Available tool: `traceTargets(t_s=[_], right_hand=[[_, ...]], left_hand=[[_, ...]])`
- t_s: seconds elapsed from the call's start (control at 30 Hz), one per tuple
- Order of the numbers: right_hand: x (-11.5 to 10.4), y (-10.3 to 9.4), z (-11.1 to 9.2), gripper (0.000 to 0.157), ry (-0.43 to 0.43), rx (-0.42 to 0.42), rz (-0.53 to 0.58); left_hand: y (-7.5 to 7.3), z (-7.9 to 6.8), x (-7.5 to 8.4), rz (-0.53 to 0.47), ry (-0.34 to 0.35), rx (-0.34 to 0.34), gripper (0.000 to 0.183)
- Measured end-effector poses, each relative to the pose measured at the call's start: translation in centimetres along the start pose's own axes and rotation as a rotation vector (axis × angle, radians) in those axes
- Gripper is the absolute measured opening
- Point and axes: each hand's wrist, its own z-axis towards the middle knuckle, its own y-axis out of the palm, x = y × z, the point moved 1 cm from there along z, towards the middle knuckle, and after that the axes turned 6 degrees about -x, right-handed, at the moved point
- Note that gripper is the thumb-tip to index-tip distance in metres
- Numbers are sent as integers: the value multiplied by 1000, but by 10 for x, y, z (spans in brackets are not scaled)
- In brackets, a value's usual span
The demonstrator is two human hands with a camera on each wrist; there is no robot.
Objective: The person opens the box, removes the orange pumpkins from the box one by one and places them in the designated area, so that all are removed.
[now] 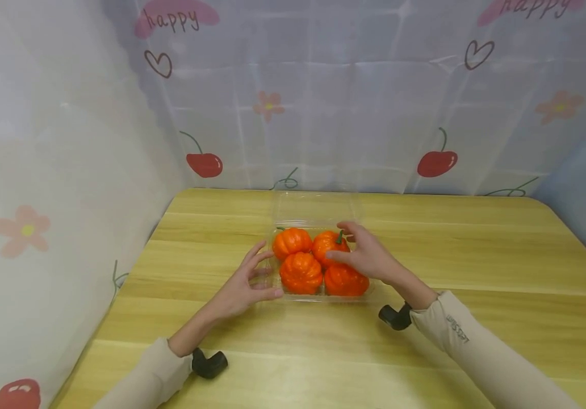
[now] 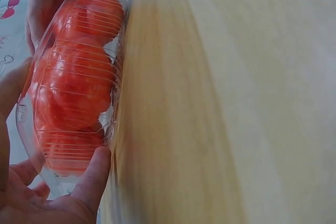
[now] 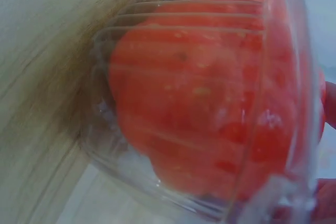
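Note:
Several small orange pumpkins fill a clear plastic box point(image 1: 300, 297) on the table. Its front left pumpkin point(image 1: 300, 274), back left pumpkin point(image 1: 292, 243) and front right pumpkin point(image 1: 346, 282) sit close together. My right hand point(image 1: 371, 254) grips the back right pumpkin point(image 1: 323, 245), thumb in front and fingers behind, beside its green stem. At the box's left end is my left hand point(image 1: 242, 288), fingers spread and loosely bent. In the left wrist view its thumb point(image 2: 95, 177) touches the box's near corner. The right wrist view shows the ribbed box wall point(image 3: 178, 30) close up.
The box's clear lid point(image 1: 315, 205) stands open at the back. Beyond the wooden table's point(image 1: 441, 238) far edge hangs a printed curtain point(image 1: 334, 125); another pale sheet point(image 1: 68, 170) borders the left side. Black fittings point(image 1: 210, 364) sit at both wrists.

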Motion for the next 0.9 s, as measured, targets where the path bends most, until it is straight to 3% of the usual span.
traceTargets(t_s=[0.27,0.9], right_hand=[[2,4,3,74,16,-16,-10],[5,9,11,51,36,1,-76]], left_hand=[[1,0,1,0,1,-3,84],[0,2,-2,31,-8,3,82]])
